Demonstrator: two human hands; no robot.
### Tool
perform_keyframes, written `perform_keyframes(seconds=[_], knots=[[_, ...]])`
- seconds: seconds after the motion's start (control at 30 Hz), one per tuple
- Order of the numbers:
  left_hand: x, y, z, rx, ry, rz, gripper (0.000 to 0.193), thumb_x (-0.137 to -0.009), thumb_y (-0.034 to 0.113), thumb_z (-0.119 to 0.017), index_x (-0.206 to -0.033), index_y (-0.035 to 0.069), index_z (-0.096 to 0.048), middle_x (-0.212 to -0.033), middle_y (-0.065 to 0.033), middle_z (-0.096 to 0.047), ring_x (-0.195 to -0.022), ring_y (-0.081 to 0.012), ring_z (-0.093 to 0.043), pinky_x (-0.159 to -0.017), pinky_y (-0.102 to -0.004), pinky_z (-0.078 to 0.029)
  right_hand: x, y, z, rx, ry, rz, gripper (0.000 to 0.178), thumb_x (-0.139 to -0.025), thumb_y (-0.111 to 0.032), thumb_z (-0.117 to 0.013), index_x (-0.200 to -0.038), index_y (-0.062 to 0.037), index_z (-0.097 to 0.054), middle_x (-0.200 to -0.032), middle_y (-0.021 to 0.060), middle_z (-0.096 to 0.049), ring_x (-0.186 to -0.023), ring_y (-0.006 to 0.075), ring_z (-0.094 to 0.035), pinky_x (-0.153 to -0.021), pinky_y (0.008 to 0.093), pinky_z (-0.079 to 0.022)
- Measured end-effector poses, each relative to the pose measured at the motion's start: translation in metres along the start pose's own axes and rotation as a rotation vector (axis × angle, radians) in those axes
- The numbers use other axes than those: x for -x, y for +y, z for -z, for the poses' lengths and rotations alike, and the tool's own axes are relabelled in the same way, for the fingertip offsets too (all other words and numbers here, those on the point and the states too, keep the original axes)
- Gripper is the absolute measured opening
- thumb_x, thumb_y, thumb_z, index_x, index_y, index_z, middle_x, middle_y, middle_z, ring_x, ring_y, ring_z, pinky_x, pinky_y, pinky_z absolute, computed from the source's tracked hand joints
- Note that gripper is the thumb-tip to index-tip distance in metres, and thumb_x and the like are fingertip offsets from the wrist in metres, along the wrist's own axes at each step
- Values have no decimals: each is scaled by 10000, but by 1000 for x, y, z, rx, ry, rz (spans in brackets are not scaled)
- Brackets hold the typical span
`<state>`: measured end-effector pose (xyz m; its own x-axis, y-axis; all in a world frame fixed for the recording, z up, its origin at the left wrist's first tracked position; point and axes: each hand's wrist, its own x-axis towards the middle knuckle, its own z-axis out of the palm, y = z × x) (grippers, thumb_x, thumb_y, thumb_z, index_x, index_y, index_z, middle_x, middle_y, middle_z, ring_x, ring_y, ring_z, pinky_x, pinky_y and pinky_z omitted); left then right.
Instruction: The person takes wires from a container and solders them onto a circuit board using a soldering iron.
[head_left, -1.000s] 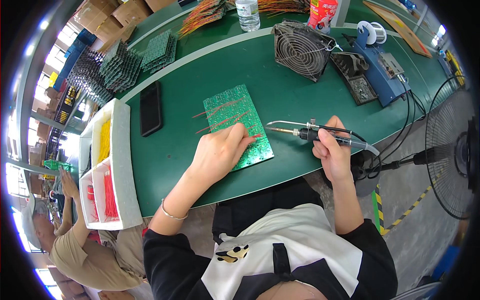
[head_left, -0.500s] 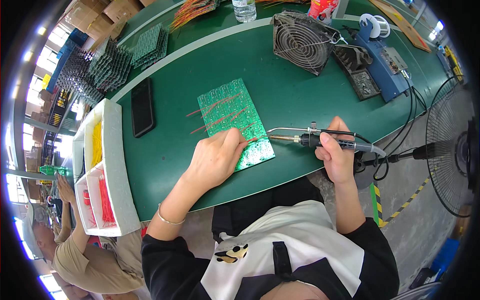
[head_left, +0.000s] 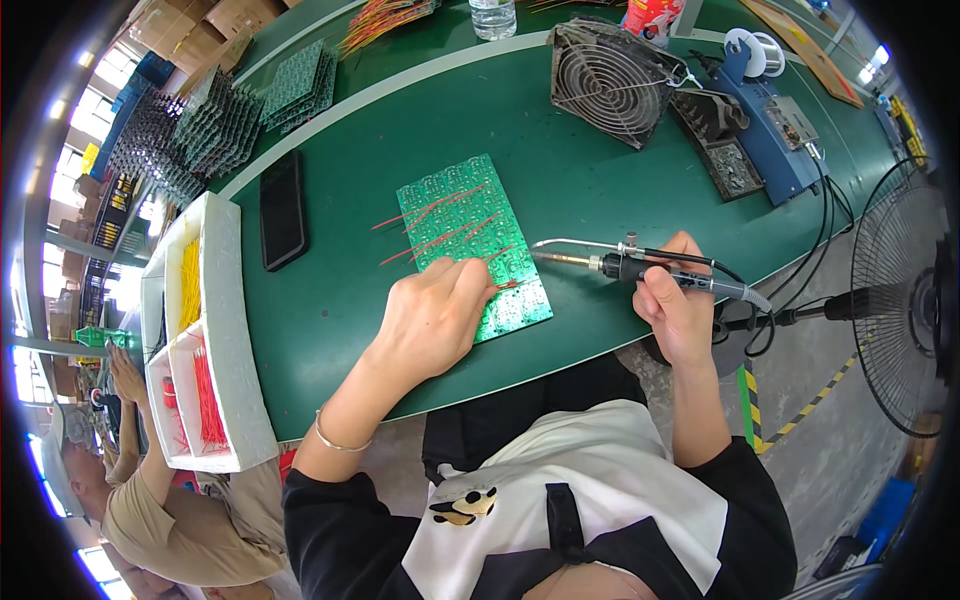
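A green circuit board (head_left: 478, 205) lies on the green worktop (head_left: 360, 300) in front of the person, turned at a slant. Several red wires (head_left: 432, 244) lie across its far and middle rows, some reaching past its left edge, while the near end shows bare; the wiring looks partly done, with those near rows left, though whether each joint is soldered is too small to tell. Over the near part, the left hand (head_left: 435, 315) pinches a short red wire (head_left: 508, 285) between thumb and fingers. The right hand (head_left: 675, 305) grasps a soldering iron (head_left: 630, 268), its tip just beside the board's right edge and apart from the pinched wire, so that joint seems unmade. Farther out, a white foam box (head_left: 255, 400) of red and yellow wires and a black phone (head_left: 285, 210) sit to the left; a square fan (head_left: 610, 80) and a blue soldering station (head_left: 775, 150) stand at the far right.
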<state>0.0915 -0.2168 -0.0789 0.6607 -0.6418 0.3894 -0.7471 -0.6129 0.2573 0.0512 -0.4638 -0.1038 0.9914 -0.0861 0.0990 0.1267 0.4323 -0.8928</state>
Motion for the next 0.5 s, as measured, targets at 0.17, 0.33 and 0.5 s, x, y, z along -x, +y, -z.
perform_keyframes(seconds=[0.17, 0.33, 0.5], knots=[[1, 0, 0, 14, -14, 23, 123, -755, 32, -590, -744, 30, -468, -620, -85, -501, -555, -252, -504, -463, -349, -388, -1, 2, -1, 16, 13, 62, 242, -773, -57, -662, -934, 4, -491, -657, 35, -524, -507, 61, -466, -421, 184, -345], [1, 0, -1, 21, -7, 27, 129, -757, 36, -590, -738, 31, -463, -615, -86, -498, -548, -253, -502, -460, -354, -388, 4, 6, 4, 35, 23, 73, 188, -806, -75, -628, -931, 5, -513, -662, 17, -499, -498, 52, -422, -437, 194, -332], [-1, 1, 1, 9, -30, 36, 133, -761, 41, -587, -737, 31, -457, -614, -87, -499, -539, -256, -503, -456, -357, -388, 5, 12, 5, -96, 124, 123, 110, -865, -109, -552, -892, -15, -500, -777, 9, -488, -527, 37, -364, -457, 183, -303]])
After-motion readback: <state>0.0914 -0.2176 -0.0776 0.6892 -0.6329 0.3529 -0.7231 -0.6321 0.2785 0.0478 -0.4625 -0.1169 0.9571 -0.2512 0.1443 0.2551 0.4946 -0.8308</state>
